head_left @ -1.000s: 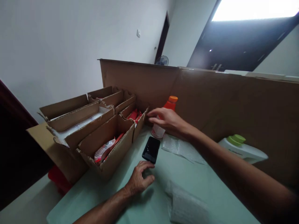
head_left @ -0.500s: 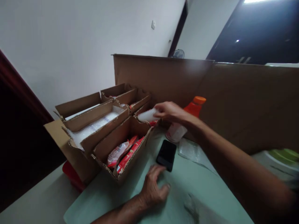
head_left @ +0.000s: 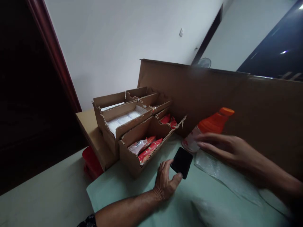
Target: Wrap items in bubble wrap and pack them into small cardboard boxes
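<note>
My left hand (head_left: 167, 181) is at the near left edge of a black phone (head_left: 182, 162) on the green tabletop (head_left: 142, 189). Its index finger touches one corner and its thumb the near edge. Blurred by motion, my right hand (head_left: 222, 146) is in front of a bottle (head_left: 209, 124) with an orange cap, fingers apart and nothing visible between them. Whether it touches the bottle I cannot tell. Clear plastic bags (head_left: 224, 175) lie beneath that arm. Left of the phone is a cardboard box (head_left: 132, 171) holding red packets (head_left: 150, 149).
More cardboard compartments (head_left: 109, 129) stand behind, one with bubble-wrapped white items (head_left: 127, 119). A tall cardboard panel (head_left: 170, 78) borders the table's back. At the left are a red object (head_left: 91, 160) and a pale surface (head_left: 52, 179). A blurred clear bag (head_left: 210, 212) is in front.
My right hand has moved right from the boxes to the bottle; the white item it held is out of sight. My left hand has reached the phone. The view has swung left.
</note>
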`<act>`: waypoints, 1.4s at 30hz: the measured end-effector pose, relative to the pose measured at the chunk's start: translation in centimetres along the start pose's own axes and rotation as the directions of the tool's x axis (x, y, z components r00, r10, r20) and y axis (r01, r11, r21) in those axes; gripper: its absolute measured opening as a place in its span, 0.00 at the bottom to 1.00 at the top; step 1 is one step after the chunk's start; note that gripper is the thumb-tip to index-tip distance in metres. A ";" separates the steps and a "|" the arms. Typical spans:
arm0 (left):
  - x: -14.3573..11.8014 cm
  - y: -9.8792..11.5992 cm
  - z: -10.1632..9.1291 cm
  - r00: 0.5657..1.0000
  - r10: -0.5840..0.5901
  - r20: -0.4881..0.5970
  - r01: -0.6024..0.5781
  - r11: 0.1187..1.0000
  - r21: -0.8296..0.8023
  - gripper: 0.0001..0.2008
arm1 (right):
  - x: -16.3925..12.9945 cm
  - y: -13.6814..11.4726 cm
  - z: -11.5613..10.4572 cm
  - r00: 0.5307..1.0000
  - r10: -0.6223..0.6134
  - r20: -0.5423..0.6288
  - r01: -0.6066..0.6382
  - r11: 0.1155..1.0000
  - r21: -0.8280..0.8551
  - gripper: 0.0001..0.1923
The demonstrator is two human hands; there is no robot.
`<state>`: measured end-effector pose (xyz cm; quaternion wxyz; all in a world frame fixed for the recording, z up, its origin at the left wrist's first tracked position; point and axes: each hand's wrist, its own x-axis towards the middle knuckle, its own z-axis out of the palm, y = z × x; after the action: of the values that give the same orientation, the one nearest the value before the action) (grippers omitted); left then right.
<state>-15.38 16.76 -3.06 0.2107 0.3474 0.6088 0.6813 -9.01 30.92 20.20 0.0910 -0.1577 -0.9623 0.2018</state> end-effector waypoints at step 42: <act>-1.6 0.3 -0.2 0.867 0.199 0.456 -0.291 0.946 0.140 0.27 | -11.4 8.3 6.3 0.947 0.180 0.266 -0.126 0.970 -0.207 0.30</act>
<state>-14.39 15.40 -3.17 0.2161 0.5855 0.5635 0.5413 2.35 32.02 9.74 -0.0786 -0.2096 -0.9649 0.1374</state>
